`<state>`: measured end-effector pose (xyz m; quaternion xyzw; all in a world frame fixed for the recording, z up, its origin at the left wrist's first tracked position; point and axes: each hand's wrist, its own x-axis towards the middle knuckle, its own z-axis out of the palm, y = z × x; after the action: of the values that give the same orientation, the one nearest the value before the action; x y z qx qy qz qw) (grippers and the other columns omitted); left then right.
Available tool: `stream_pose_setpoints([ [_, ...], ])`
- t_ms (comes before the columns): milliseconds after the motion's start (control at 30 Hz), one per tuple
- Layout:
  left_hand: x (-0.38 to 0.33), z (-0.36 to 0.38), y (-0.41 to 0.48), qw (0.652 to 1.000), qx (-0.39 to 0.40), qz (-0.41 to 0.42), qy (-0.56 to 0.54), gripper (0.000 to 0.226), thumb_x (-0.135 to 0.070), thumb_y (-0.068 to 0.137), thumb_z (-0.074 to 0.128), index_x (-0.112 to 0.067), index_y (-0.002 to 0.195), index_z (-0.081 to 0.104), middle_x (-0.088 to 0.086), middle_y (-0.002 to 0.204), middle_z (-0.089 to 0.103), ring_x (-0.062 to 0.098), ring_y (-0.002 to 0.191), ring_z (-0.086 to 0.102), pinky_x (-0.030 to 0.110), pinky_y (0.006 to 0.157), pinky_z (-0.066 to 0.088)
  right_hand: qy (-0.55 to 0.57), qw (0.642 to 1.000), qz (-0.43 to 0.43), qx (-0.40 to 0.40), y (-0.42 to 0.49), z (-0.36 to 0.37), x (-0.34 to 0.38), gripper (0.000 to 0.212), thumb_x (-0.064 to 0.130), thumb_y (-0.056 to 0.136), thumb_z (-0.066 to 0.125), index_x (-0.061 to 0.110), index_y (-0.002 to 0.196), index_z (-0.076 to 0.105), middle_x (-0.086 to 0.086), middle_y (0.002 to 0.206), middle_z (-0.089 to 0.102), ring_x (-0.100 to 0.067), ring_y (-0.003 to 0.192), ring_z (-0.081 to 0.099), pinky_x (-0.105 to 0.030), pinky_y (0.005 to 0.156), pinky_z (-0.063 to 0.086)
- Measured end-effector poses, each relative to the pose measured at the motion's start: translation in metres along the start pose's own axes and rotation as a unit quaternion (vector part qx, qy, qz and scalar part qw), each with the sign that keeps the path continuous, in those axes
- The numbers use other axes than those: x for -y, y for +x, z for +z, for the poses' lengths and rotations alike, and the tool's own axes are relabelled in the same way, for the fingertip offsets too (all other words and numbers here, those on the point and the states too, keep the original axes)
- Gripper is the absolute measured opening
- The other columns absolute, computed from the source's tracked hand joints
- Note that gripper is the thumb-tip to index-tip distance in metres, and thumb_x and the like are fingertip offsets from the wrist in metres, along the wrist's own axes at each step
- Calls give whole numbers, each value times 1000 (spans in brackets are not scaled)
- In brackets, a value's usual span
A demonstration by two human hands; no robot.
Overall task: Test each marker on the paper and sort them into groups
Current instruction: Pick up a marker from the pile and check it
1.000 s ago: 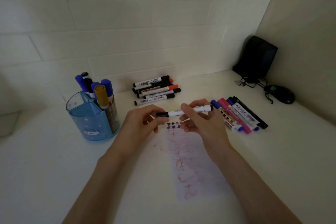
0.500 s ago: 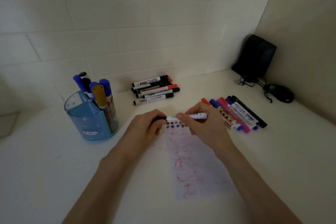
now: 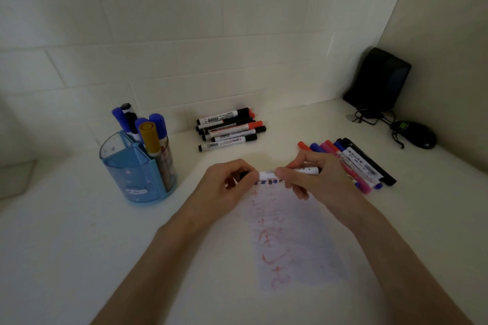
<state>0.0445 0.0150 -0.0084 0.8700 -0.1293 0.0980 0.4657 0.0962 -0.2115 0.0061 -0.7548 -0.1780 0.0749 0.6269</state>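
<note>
I hold a white marker (image 3: 266, 174) with a black cap level above the far edge of the paper (image 3: 293, 240). My left hand (image 3: 224, 190) grips its black cap end. My right hand (image 3: 314, 177) grips the white barrel. The paper lies on the white desk and carries red scribbles, with a row of dark marks along its far edge. One group of markers (image 3: 229, 129) lies by the back wall. A second group of coloured markers (image 3: 353, 161) lies to the right, just beyond my right hand. A blue pen holder (image 3: 137, 166) at the left holds several more markers.
A black speaker (image 3: 377, 79) stands in the back right corner. A black mouse (image 3: 414, 137) with its coiled cable lies in front of it. Tiled wall runs along the back, a plain wall on the right.
Both hands have lowered the marker toward the paper's far edge and come closer together; the left hand now covers most of the black cap.
</note>
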Motion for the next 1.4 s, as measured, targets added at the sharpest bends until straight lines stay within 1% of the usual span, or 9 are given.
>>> stream_pose_setpoints([
  [167, -3, 0, 6, 985, -16, -75, -157, 45, -40, 105, 35, -17, 97, 73, 0, 90, 72, 12, 79, 63, 27, 69, 52, -9, 1000, -18, 23, -2, 5, 2, 14, 33, 86, 82, 20, 89, 77, 1, 61, 65, -10, 51, 51, -19, 50, 42],
  [300, -6, 6, 21, 819, -31, -197, -538, 64, -46, 106, 21, -5, 124, 67, 15, 126, 69, 31, 117, 66, 41, 95, 53, -28, 997, -59, 40, -4, 25, 5, 9, 23, 88, 83, 20, 96, 80, 8, 67, 71, -4, 51, 56, -15, 48, 43],
  [367, -4, 8, 23, 788, -30, -203, -580, 65, -46, 104, 24, -5, 121, 71, 19, 127, 67, 33, 119, 65, 44, 97, 52, -35, 995, -90, 39, -4, 36, 4, 11, 17, 89, 82, 14, 99, 81, 7, 73, 74, -4, 55, 60, -16, 53, 46],
  [600, 1, 10, 17, 846, -14, -174, -504, 58, -41, 104, 29, -8, 109, 76, 21, 116, 72, 31, 110, 69, 34, 85, 56, -39, 995, -96, 10, -4, 48, -6, 10, 16, 85, 85, 12, 94, 81, 2, 86, 78, -25, 74, 72, -28, 66, 58],
  [933, 1, 14, 12, 898, -51, -143, -412, 47, -47, 97, 44, -14, 105, 77, 11, 112, 75, 23, 111, 70, 39, 94, 51, -2, 994, -109, 18, -8, 53, -7, 20, 13, 85, 85, 31, 82, 78, 11, 76, 73, -2, 61, 61, -16, 58, 46],
  [1100, -2, 11, 10, 921, -13, -66, -384, 26, -25, 96, 62, -13, 117, 71, 11, 116, 72, 28, 113, 68, 43, 93, 57, 15, 995, -80, 59, -8, 44, -4, 7, 15, 86, 84, 14, 90, 79, 1, 80, 75, -8, 65, 64, -20, 60, 49],
  [1233, -9, 13, 13, 937, 12, -44, -346, 40, -13, 89, 73, -12, 128, 63, 9, 120, 72, 26, 114, 68, 34, 88, 57, -5, 997, -55, 47, -8, 29, 1, 13, 28, 88, 83, 16, 93, 80, 4, 75, 74, -2, 62, 65, -14, 56, 48],
  [1333, -9, 5, 15, 933, -1, -49, -356, 29, -23, 99, 61, -13, 126, 65, 8, 121, 72, 26, 116, 67, 40, 97, 55, -15, 999, -39, 22, -7, 20, 1, 14, 37, 83, 84, 25, 91, 82, 1, 78, 75, -5, 60, 62, -18, 54, 48],
  [1400, -11, -1, 16, 901, -13, -91, -425, 46, -44, 102, 42, -13, 121, 70, 13, 123, 70, 30, 118, 66, 46, 103, 51, -22, 999, -43, 23, -6, 17, 3, 15, 37, 80, 85, 28, 92, 83, -1, 82, 77, -6, 59, 60, -17, 53, 47],
])
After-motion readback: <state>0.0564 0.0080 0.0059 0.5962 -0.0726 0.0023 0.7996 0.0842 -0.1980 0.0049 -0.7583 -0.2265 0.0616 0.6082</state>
